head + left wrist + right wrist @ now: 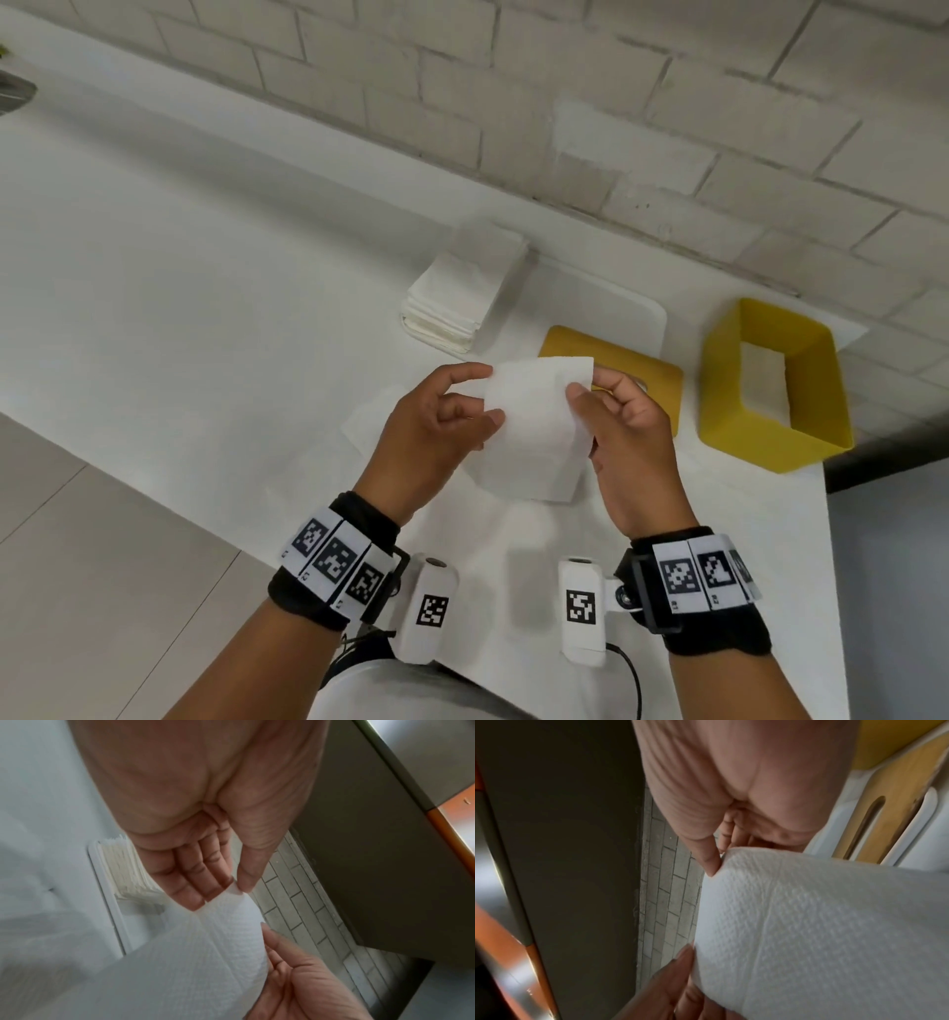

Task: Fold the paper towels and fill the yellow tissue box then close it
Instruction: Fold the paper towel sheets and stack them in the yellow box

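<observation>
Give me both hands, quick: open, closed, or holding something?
Left hand: pinching the left edge of the paper towel, thumb against fingertips.
Right hand: pinching the same sheet's right edge, held above the counter.

We hold our left hand (441, 411) and right hand (624, 419) raised in front of us, palms turned toward each other. On each hand the thumb and fingertips pinch together, and both wrists carry marker bands.

- No words, brands or numbers can be read anywhere.
- Black-and-white square code markers (334, 560) stand on both wristbands and on the white wrist cameras (430, 609), at six o'clock; tiny print beside them is illegible.
</observation>
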Demonstrator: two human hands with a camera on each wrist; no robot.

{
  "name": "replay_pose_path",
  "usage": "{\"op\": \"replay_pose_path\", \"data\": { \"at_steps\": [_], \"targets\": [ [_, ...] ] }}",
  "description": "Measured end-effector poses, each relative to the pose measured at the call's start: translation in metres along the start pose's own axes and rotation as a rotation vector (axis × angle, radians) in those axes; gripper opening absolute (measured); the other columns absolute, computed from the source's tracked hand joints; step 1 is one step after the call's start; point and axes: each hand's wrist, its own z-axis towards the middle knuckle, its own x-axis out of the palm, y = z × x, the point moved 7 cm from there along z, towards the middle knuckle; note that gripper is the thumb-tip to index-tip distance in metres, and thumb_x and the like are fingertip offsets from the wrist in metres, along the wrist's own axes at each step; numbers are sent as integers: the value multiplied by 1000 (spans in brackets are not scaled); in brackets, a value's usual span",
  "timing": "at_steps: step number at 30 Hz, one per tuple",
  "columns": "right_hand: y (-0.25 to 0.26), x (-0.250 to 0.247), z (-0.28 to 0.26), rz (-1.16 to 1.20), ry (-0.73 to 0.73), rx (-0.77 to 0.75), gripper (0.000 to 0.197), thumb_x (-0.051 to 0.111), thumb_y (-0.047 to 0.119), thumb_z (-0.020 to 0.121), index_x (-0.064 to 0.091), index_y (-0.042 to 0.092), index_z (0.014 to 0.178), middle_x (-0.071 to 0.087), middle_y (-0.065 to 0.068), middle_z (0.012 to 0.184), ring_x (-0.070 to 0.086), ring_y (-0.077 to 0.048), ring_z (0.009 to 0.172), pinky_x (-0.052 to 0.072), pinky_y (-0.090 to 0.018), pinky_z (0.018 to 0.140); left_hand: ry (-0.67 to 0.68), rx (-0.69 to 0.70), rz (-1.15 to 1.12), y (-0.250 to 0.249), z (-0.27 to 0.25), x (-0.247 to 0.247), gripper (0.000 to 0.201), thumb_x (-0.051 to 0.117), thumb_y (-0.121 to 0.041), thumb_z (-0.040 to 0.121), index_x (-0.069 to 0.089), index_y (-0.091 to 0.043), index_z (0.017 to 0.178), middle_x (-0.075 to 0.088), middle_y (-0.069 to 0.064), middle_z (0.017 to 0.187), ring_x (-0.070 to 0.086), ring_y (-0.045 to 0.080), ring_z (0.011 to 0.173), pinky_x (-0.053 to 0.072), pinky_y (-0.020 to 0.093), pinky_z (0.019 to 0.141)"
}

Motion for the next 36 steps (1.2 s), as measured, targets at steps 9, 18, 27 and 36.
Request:
{"op": "replay_pose_path", "data": {
  "at_steps": [9, 18, 27, 36],
  "targets": [
    [-7, -2, 0, 39, 20, 35, 17, 67, 12, 95, 69, 18, 111, 78, -4, 102, 69, -23, 95, 49, -46, 90, -80, 32, -25, -5, -2, -3, 38, 77, -15, 89, 65, -30, 122, 71, 14, 78, 66, 19, 74, 54, 58, 97],
    [-19, -10, 0, 8, 65, 66, 23, 70, 9, 93, 67, 13, 116, 73, -14, 101, 69, -23, 88, 55, -39, 78, -126, 62, -36, -8, -3, -10, 45, 80, -15, 86, 62, -30, 125, 72, 9, 75, 67, 15, 74, 54, 43, 102],
    [-27, -7, 2, 60, 70, 124, 19, 69, 5, 92, 67, 10, 110, 71, -16, 95, 66, -21, 81, 56, -35, 75, -116, 26, -100, 3, -2, -12, 47, 78, -17, 88, 60, -31, 130, 68, 1, 70, 65, 15, 74, 54, 44, 99],
    [-62, 21, -7, 11, 73, 291, 16, 71, 6, 91, 69, 16, 104, 75, -9, 89, 66, -18, 82, 56, -34, 77, 110, -508, -549, 52, -31, -4, 48, 63, -51, 91, 70, -18, 126, 73, 16, 122, 71, 28, 101, 56, 43, 89]
  ]
}}
